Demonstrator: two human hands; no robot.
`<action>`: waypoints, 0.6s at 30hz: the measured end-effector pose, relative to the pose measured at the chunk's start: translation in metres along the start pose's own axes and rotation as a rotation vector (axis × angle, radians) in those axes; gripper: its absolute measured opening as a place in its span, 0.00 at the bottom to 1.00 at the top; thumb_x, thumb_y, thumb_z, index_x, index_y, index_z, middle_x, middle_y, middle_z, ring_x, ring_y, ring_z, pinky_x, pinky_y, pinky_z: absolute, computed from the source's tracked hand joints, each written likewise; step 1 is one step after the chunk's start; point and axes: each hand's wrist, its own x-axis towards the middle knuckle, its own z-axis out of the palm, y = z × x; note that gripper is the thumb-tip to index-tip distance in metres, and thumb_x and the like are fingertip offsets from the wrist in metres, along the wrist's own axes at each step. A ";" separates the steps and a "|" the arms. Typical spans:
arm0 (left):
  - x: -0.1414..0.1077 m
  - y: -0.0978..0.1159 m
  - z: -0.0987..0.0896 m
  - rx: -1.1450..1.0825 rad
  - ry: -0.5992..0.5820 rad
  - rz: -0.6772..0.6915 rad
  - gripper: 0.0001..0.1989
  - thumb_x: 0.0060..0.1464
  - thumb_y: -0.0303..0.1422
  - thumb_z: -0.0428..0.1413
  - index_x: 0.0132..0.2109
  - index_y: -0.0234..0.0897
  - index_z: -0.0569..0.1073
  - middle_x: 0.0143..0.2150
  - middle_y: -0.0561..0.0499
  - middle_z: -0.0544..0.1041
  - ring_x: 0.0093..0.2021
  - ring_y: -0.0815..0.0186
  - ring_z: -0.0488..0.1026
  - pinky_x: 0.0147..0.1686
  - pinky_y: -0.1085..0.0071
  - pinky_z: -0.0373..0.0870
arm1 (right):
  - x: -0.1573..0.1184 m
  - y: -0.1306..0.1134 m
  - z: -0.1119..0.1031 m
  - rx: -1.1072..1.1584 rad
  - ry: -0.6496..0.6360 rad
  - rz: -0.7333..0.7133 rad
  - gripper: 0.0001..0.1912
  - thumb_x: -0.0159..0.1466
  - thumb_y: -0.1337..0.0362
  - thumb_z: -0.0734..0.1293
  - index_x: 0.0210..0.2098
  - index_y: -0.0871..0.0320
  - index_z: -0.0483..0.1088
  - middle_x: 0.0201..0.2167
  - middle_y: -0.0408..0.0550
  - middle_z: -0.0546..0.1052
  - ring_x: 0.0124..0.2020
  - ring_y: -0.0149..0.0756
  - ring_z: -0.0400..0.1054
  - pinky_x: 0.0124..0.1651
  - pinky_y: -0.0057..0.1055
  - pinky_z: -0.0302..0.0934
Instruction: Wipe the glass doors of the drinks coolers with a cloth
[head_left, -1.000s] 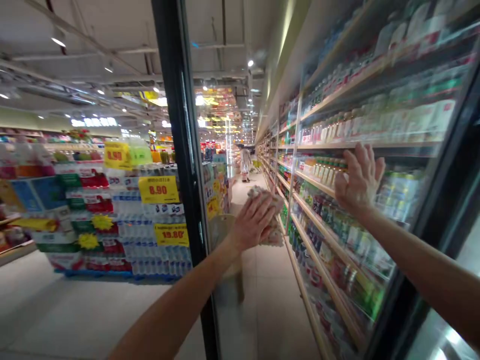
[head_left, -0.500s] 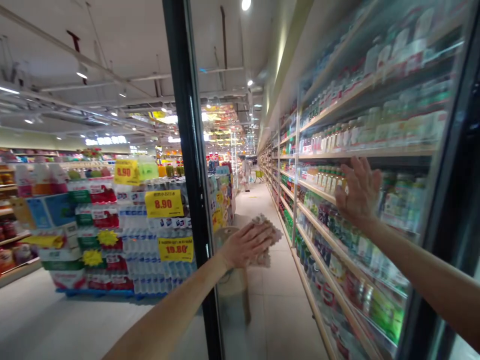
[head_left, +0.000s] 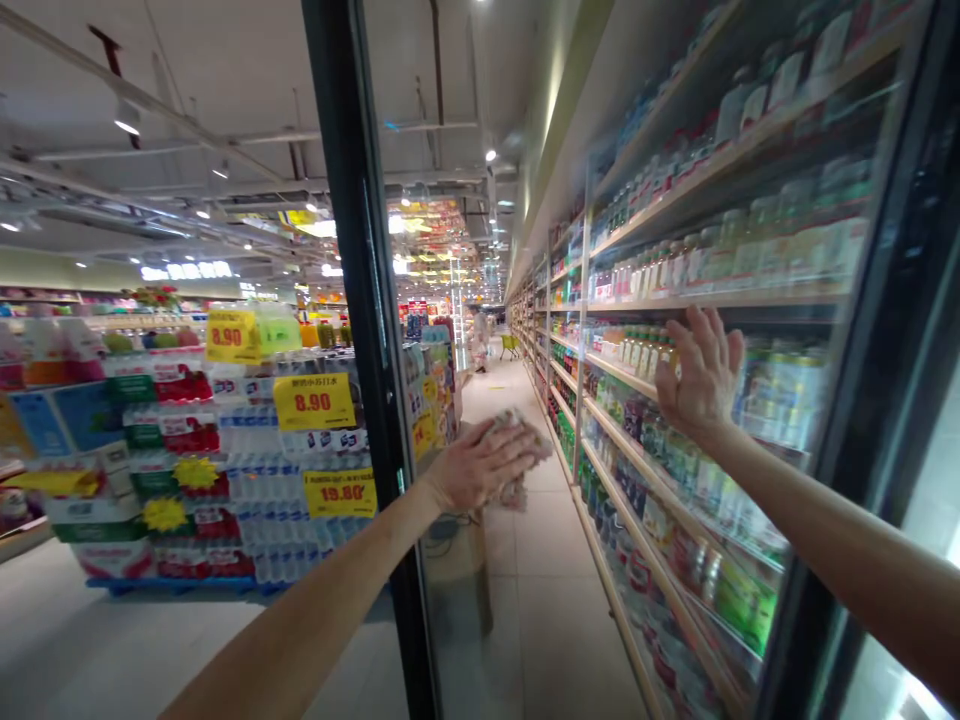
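A tall glass door pane (head_left: pixel 540 620) with a black frame (head_left: pixel 367 270) stands in front of me. Against the glass, my left hand (head_left: pixel 480 465) presses a crumpled, light-coloured cloth (head_left: pixel 514 495); its fingers lie over the cloth and cover much of it. My right hand (head_left: pixel 697 370) is raised, empty, with fingers apart, up at the glass on the right. Whether its palm touches the pane I cannot tell. Behind that hand, shelves (head_left: pixel 712 300) of bottled drinks show on the pane, partly blurred.
On the left, stacked packs of bottled water (head_left: pixel 277 440) carry yellow price signs (head_left: pixel 313 402) and rest on a blue pallet (head_left: pixel 180 585). The door's right frame (head_left: pixel 847 420) is black. A person (head_left: pixel 480 340) and a green cart (head_left: pixel 510 345) appear far down the aisle.
The whole view has shifted slightly, with the scene moving left. My left hand and the cloth sit a little higher on the glass. My right hand stays raised and spread.
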 end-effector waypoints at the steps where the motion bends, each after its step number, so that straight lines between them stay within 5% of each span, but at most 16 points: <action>1: 0.003 -0.012 -0.004 0.020 0.037 -0.118 0.23 0.58 0.37 0.47 0.60 0.42 0.60 0.65 0.50 0.59 0.68 0.61 0.45 0.65 0.57 0.43 | 0.000 0.000 0.000 -0.003 -0.005 0.004 0.25 0.64 0.56 0.54 0.57 0.61 0.59 0.62 0.59 0.60 0.66 0.43 0.47 0.64 0.46 0.40; 4: 0.018 -0.048 -0.013 0.110 0.207 -0.547 0.25 0.57 0.33 0.48 0.61 0.38 0.59 0.66 0.45 0.57 0.68 0.57 0.42 0.63 0.53 0.48 | 0.000 0.001 0.000 -0.015 -0.031 0.018 0.25 0.64 0.56 0.53 0.57 0.60 0.59 0.62 0.59 0.59 0.66 0.43 0.46 0.64 0.47 0.39; 6: 0.024 -0.048 -0.012 0.118 0.240 -0.612 0.26 0.57 0.33 0.48 0.62 0.36 0.58 0.66 0.42 0.55 0.68 0.55 0.40 0.63 0.52 0.48 | 0.000 0.001 -0.001 -0.017 -0.055 0.031 0.25 0.64 0.56 0.53 0.57 0.60 0.59 0.62 0.59 0.58 0.66 0.44 0.46 0.63 0.47 0.39; 11: 0.032 0.003 0.004 -0.012 0.053 0.050 0.24 0.57 0.35 0.48 0.60 0.36 0.61 0.64 0.47 0.59 0.67 0.62 0.48 0.65 0.61 0.45 | 0.000 0.001 -0.003 0.027 -0.074 0.029 0.26 0.63 0.57 0.55 0.59 0.58 0.57 0.63 0.57 0.57 0.65 0.46 0.46 0.63 0.51 0.40; 13: 0.040 0.001 0.004 -0.024 0.047 0.085 0.24 0.58 0.35 0.47 0.61 0.39 0.60 0.65 0.49 0.59 0.66 0.65 0.49 0.65 0.63 0.46 | 0.000 0.001 -0.003 0.032 -0.058 0.023 0.26 0.63 0.58 0.55 0.59 0.58 0.57 0.63 0.57 0.58 0.65 0.46 0.47 0.63 0.51 0.41; 18: 0.068 -0.057 -0.009 0.033 0.211 -0.479 0.24 0.58 0.34 0.46 0.62 0.36 0.58 0.66 0.44 0.55 0.68 0.57 0.43 0.64 0.54 0.48 | 0.000 0.002 -0.002 0.019 -0.062 0.034 0.26 0.62 0.58 0.55 0.60 0.57 0.56 0.63 0.56 0.58 0.65 0.47 0.47 0.63 0.51 0.41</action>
